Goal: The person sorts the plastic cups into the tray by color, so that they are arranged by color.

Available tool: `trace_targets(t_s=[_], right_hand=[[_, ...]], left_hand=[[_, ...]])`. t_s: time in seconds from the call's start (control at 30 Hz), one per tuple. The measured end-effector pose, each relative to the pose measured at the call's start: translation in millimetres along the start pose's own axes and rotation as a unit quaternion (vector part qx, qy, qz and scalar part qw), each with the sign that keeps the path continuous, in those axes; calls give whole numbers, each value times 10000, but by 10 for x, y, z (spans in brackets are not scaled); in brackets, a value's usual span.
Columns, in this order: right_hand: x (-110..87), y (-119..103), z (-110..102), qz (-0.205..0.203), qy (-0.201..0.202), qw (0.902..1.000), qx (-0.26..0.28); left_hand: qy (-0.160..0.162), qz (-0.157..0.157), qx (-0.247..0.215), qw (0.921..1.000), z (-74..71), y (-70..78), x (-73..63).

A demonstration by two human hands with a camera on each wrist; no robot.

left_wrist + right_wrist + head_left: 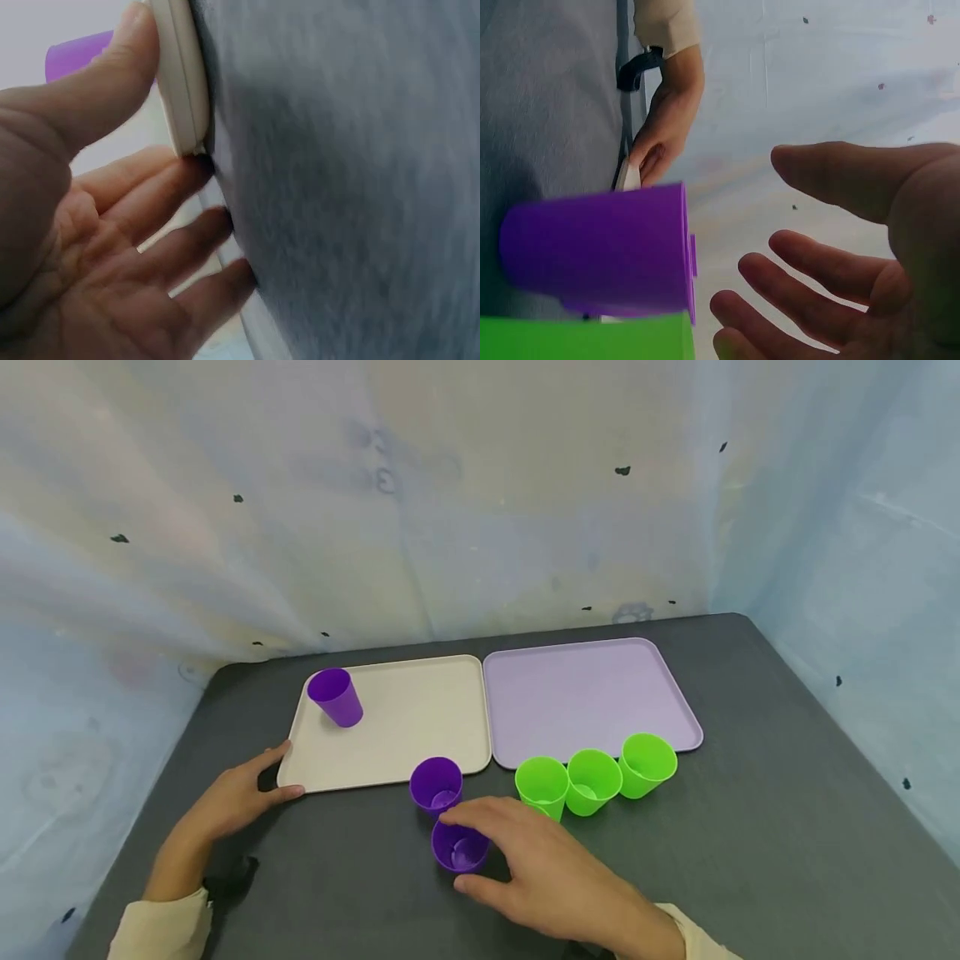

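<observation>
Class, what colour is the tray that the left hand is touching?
The tray is cream, seen best in the head view.

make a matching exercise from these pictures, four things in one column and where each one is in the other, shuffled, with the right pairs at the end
Column one
1. left hand
2. right hand
3. farthest purple cup
4. green cups

Column two
A. grouped along the near edge of the lavender tray
B. touching a tray's near-left corner
C. just above the nearest purple cup
D. standing on the cream tray

Right pairs: 1-B, 2-C, 3-D, 4-A
</observation>
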State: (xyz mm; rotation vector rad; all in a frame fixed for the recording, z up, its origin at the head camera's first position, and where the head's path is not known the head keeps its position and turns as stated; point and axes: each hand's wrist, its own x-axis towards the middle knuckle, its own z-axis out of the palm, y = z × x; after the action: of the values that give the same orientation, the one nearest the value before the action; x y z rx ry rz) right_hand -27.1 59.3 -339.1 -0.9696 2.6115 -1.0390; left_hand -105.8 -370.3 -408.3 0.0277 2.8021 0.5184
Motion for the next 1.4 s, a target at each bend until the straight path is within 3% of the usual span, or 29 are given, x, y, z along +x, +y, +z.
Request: trace_targets(t_s=[0.13, 0.4, 0.6, 0.97, 1.4], right_hand=[[36, 54, -44, 62, 107, 9999, -47], [52, 114, -30, 41, 109, 9990, -436], [16, 166, -24, 72, 144, 9979, -629], [29, 280, 7, -259, 134, 9955, -906], [59, 337, 50, -282, 162, 9961, -822]], left_hand=[[54, 91, -71, 9999, -53, -21, 21], [38, 167, -25, 9998, -14, -25, 30], [-25, 147, -29, 9999, 15, 37, 25], [10, 220, 0, 9998, -35, 153, 59], [-36, 162, 33, 9999, -43, 147, 65]])
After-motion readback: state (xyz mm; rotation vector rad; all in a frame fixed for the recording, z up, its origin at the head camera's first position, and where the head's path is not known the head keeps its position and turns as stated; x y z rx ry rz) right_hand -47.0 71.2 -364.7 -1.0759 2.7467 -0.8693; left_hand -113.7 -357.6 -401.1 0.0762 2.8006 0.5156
